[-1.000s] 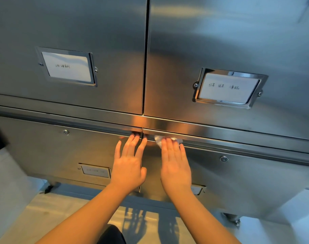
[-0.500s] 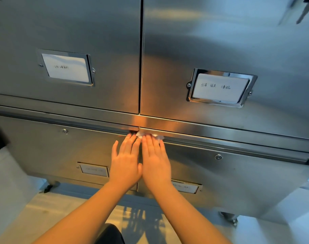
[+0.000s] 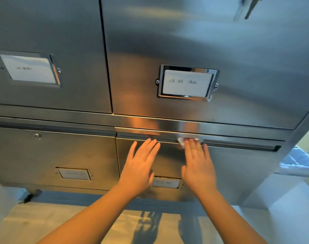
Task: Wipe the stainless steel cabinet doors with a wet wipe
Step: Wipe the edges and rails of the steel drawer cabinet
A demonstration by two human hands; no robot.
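Bare forearms, no sleeves; unadorned hands [image 3: 167, 166].

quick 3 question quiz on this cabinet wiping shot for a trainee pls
1. True or false: the wet wipe is under the left hand.
2. Which door is the right hand working on? A) upper left B) lower right C) lower left
3. What hangs at the top right of the upper right door?

Key:
1. False: it is under the right hand's fingertips, at the top edge of the door.
2. B, the lower right door.
3. A key, blurred.
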